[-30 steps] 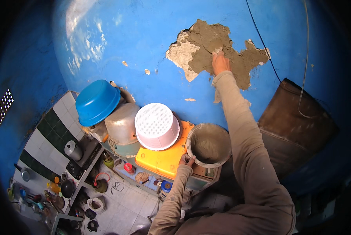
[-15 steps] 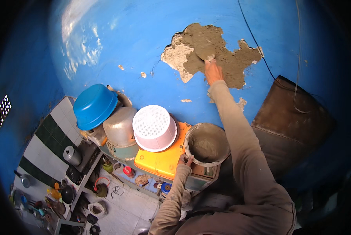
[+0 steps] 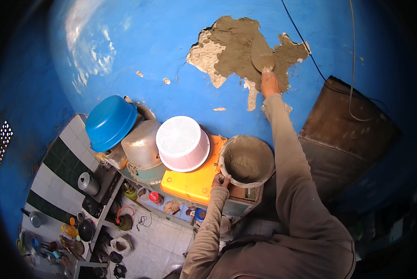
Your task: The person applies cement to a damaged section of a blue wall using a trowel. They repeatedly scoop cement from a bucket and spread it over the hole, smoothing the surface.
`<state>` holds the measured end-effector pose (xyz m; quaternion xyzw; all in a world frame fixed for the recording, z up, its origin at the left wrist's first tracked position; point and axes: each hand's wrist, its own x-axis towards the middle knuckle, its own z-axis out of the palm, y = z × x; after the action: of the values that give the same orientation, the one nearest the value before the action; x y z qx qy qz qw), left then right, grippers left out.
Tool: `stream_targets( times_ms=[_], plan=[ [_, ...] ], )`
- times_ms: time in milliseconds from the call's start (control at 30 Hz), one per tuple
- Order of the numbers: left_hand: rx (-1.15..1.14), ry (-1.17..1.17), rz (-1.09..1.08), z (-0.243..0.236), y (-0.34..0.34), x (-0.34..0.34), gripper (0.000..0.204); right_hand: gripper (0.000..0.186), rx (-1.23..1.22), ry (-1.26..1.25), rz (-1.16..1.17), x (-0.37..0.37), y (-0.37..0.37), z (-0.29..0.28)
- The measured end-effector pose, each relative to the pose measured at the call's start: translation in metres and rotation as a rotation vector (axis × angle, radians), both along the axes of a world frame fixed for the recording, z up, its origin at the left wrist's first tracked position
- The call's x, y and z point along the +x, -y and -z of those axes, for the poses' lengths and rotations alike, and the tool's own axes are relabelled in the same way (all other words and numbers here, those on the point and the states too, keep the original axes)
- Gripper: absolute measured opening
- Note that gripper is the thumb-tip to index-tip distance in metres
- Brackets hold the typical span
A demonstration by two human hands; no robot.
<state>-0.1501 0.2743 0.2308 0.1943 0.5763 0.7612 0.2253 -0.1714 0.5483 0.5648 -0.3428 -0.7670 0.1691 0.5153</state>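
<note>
My right hand is closed round the handle of a trowel, whose mortar-smeared blade lies against the wall. Under and around it spreads a patch of wet grey-brown mortar on the blue wall. Pale bare masonry shows along the patch's left side. My left hand grips the near rim of a round bucket with mortar inside. That bucket rests on top of a cabinet, beside a yellow-orange lid or panel.
On the cabinet's left stand a white perforated basket, a dented metal pot and an upturned blue basin. A large brown box-like piece stands at right. Cables hang down the wall. A kitchen counter with pots lies lower left.
My right hand and the trowel have moved right across the mortar patch. A strip of bare masonry now shows below the patch's middle. My left hand stays on the bucket rim.
</note>
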Motion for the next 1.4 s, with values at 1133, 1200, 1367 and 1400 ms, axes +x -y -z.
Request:
stream_targets(
  times_ms=[1133, 1200, 1367, 1400],
  plan=[
    [-0.012, -0.028, -0.01, 0.005, -0.007, 0.0, 0.023, 0.042, -0.007, 0.14, 0.097, 0.026, -0.005, 0.025],
    [0.01, -0.013, -0.01, -0.014, -0.003, 0.0, 0.023, 0.042, -0.066, 0.164, 0.094, 0.034, 0.001, 0.034],
    [0.028, -0.001, -0.023, 0.007, -0.005, -0.002, 0.023, 0.039, -0.177, 0.239, 0.109, 0.076, 0.024, 0.063],
    [0.039, -0.013, -0.03, 0.01, -0.007, -0.004, 0.023, 0.037, -0.104, 0.281, 0.14, 0.08, 0.027, 0.064]
  ],
)
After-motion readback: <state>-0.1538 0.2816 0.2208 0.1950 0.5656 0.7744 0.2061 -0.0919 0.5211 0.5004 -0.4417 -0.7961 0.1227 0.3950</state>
